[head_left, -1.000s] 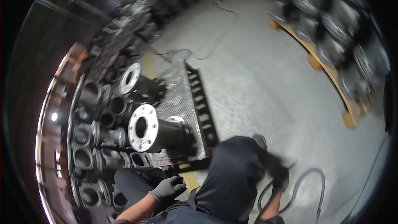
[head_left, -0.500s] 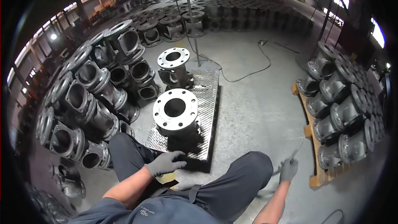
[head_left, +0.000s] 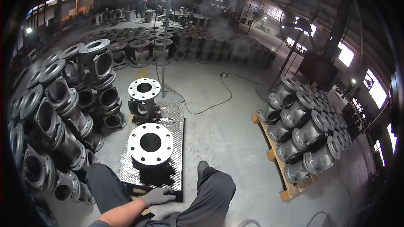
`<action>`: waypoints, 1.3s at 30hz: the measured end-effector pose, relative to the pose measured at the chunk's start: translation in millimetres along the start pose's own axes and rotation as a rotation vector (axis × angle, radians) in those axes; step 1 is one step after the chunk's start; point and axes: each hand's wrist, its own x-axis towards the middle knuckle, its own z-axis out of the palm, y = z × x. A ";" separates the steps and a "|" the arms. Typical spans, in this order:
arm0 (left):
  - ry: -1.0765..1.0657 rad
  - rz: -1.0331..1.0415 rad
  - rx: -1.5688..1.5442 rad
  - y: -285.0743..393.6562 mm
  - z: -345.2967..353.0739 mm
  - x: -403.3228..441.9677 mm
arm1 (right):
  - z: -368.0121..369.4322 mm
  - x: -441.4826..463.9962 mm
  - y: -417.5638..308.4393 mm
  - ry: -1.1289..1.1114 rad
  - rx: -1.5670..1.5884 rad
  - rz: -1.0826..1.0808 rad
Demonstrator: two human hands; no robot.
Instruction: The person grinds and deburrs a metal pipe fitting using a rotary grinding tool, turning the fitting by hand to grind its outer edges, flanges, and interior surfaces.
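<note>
Two in front, many on either side

We appear to be seated, our dark-trousered knees (head_left: 216, 187) parted about the near end of a low desk topped with silver, patterned metal plate (head_left: 176, 122). Towards that end, the nearer dark-grey metal casting with a bright, round, bolt-holed flange (head_left: 150, 158) stands upright, its bore opening upward. We judge it is set on end because a broad flange should make a steady foot and leave the pale top face exposed. The farther dark-grey metal casting with a matching bright flange (head_left: 144, 95) stands upright beyond it, apart, so both faces lie open from above.

Our left hand (head_left: 159, 196), in a grey fabric glove, lies back upward at the desk's near edge, fingers loosely extended and close together. We see nothing in its grasp, though its palm is hidden; perhaps it rests there for support. Our right hand is out of view, so we cannot tell its state.

To our right, rows of grey flanged castings (head_left: 311, 132) sit on a pale wooden pallet (head_left: 271, 154), presumably to keep them off the floor.
</note>
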 end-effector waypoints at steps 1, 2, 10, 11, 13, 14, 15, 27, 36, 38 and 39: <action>-0.001 -0.021 0.051 11.4 7.1 -0.5 | -7.3 18.0 -27.1 -0.049 0.120 0.098; 0.029 -0.057 0.048 -13.9 27.5 18.2 | -13.3 34.2 -50.9 -0.079 0.208 0.171; 0.153 -0.293 -0.381 24.4 60.9 27.7 | -18.1 86.8 -115.8 -0.184 0.399 0.187; 0.190 -0.244 -0.414 23.1 54.6 30.6 | -14.9 85.0 -116.7 -0.190 0.408 0.180; 0.613 -0.010 0.088 -31.5 61.7 65.8 | -4.9 77.7 -111.0 -0.199 0.428 0.162; 0.572 -0.112 0.061 -16.4 43.7 64.1 | -0.1 70.8 -104.9 -0.202 0.440 0.158; 0.651 -0.132 0.147 -34.0 42.5 80.9 | 3.8 66.0 -100.9 -0.206 0.447 0.155; 0.522 -0.083 0.021 32.0 44.6 60.1 | -10.3 2.9 -48.2 -0.247 0.473 0.358; 0.389 0.145 -0.339 154.9 -91.9 -94.6 | -45.7 48.2 29.4 0.034 0.479 -0.002; 0.791 0.461 -0.145 183.9 -133.5 -155.4 | -131.6 56.1 16.8 0.127 0.596 -0.092; 0.910 0.569 0.000 204.6 -156.2 -194.3 | -231.3 33.0 -65.9 0.042 0.702 0.148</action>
